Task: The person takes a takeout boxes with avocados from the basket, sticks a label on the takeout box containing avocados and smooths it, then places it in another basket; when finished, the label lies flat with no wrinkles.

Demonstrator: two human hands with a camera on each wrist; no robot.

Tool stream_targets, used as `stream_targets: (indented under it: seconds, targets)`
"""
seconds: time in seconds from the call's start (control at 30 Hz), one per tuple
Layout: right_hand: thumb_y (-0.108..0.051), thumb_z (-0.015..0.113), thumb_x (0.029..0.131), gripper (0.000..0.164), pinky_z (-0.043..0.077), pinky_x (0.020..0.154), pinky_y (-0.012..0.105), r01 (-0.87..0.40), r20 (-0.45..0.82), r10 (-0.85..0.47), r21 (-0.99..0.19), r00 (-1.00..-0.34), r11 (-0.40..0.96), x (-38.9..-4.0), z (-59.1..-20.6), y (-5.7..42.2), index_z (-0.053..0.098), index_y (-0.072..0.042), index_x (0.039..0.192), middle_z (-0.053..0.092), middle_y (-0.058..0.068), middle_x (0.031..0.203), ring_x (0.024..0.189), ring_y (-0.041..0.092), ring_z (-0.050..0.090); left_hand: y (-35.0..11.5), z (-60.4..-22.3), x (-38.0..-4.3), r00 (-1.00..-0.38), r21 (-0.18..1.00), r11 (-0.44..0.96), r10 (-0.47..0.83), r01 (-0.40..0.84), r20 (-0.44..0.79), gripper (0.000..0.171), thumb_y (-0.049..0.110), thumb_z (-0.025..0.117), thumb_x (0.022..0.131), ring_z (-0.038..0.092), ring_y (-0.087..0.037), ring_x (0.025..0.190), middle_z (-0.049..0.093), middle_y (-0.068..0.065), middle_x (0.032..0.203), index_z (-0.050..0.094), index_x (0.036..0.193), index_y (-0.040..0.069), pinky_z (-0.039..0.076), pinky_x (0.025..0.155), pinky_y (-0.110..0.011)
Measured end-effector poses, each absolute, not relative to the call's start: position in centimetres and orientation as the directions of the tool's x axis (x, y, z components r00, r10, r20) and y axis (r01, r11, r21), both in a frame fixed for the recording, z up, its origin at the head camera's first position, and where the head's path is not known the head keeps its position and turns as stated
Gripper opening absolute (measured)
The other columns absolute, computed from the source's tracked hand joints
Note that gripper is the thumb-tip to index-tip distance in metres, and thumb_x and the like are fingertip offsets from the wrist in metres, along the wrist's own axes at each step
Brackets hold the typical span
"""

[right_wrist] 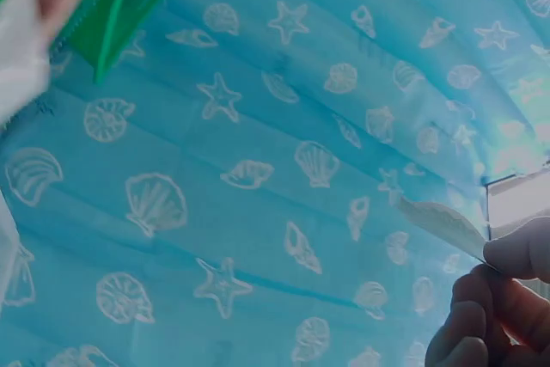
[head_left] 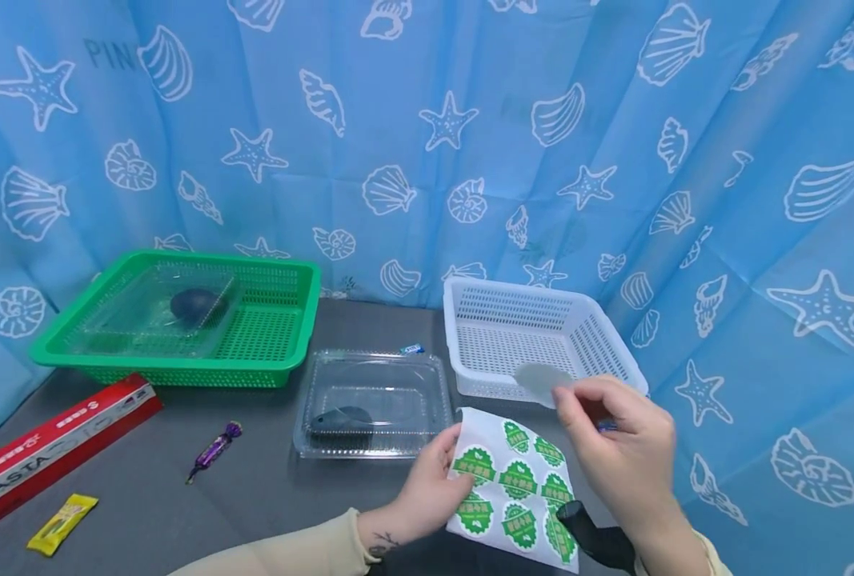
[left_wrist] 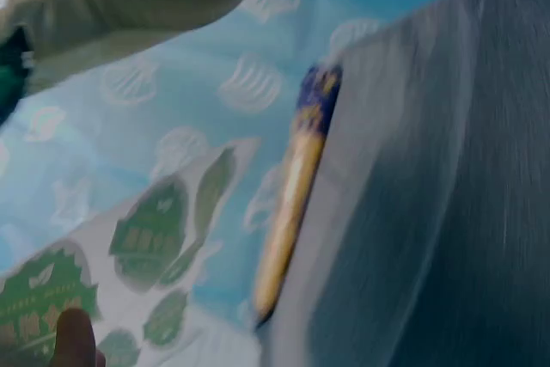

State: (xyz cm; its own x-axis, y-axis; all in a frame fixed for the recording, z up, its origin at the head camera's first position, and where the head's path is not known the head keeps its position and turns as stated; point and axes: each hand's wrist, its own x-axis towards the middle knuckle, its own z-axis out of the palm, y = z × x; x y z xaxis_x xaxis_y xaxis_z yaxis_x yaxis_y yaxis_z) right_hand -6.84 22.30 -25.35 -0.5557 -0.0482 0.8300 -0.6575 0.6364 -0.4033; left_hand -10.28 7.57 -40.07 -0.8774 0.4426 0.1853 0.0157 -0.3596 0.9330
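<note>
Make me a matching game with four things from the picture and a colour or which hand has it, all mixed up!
Things:
1. sticker sheet
2. loose sticker
3. PASTA box
4. twist-wrapped sweet

Matches:
A. pinched by the right hand
B. purple
C. held by the left hand
D. mostly red

Right pairs: 1-C, 2-A, 3-D, 4-B

Looks bright and even in the head view, with soft shading in the folds of the curtain (head_left: 412,164) and small glints on the clear box (head_left: 376,376). Stretches shapes somewhat toward the right edge. Appears dim and hazy in the left wrist view, with the sticker sheet (left_wrist: 150,234) smeared. Flares white at the right wrist view's right edge, with the right hand (right_wrist: 498,302) in shadow.
</note>
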Motion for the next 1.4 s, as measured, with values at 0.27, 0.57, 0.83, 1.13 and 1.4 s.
stream_targets:
  seconds: [0.27, 0.57, 0.83, 1.13, 1.4]
  targets:
    - [0.005, 0.065, 0.071, 0.004, 0.040, 0.051, 0.009, -0.654, 0.852, -0.002, -0.399, -0.523, 0.643, -6.2, -24.6, 23.0, 0.063, 0.004, 0.068, 0.058, -0.001, 0.068, 0.057, 0.001, 0.047, 11.3, -43.0, -9.8, -0.879, 0.955, -0.287, 0.472, -0.077, 0.071, 0.064, -0.018, 0.040, 0.064, 0.062, -0.023, 0.073, 0.059, -0.017, 0.096, 0.032, 0.125, -0.001, 0.052, 0.057, -0.029]
    - [0.007, 0.065, 0.070, 0.011, 0.039, 0.047, 0.012, -0.618, 0.802, -0.033, -0.432, -0.596, 0.657, -7.8, -25.5, 22.2, 0.064, -0.004, 0.067, 0.056, -0.001, 0.063, 0.054, 0.002, 0.046, 9.6, -43.9, -9.6, -0.829, 0.999, -0.011, 0.559, -0.049, -0.035, 0.038, -0.002, 0.055, 0.067, 0.060, -0.013, 0.065, 0.061, -0.007, 0.081, 0.047, 0.104, 0.000, 0.051, 0.054, -0.025]
    - [0.002, 0.062, 0.069, 0.010, 0.039, 0.047, 0.014, -0.778, 0.867, -0.256, -0.207, -0.426, 0.594, -11.3, -27.9, 20.7, 0.062, -0.008, 0.066, 0.057, -0.003, 0.063, 0.055, 0.005, 0.048, 2.9, -38.6, -10.6, -0.837, 0.961, 0.249, 0.546, 0.119, -0.038, 0.024, 0.025, 0.056, 0.080, 0.054, -0.010, 0.053, 0.059, -0.001, 0.068, 0.063, 0.088, 0.004, 0.048, 0.048, -0.025]
    - [-0.001, 0.048, 0.075, 0.021, 0.032, 0.036, 0.020, -0.744, 0.753, -0.649, 0.496, 0.112, 0.447, -15.4, -29.8, 16.6, 0.049, -0.009, 0.056, 0.046, -0.001, 0.055, 0.043, 0.012, 0.038, -1.4, -32.5, -14.9, -0.900, 0.980, -0.174, 0.435, -0.097, -0.012, 0.044, 0.035, 0.053, 0.085, 0.058, -0.014, 0.061, 0.055, -0.008, 0.081, 0.050, 0.106, -0.004, 0.052, 0.056, -0.031]
    - [-0.009, 0.058, 0.080, 0.016, 0.034, 0.040, 0.019, -0.753, 0.644, -0.764, 0.510, 0.015, 0.415, -17.3, -31.2, 15.3, 0.053, -0.011, 0.065, 0.050, -0.001, 0.061, 0.047, 0.011, 0.042, -2.3, -32.5, -17.0, -0.936, 0.996, -0.043, 0.345, -0.081, -0.061, 0.025, 0.013, 0.059, 0.081, 0.059, -0.016, 0.062, 0.060, -0.010, 0.080, 0.052, 0.101, -0.001, 0.052, 0.057, -0.031]
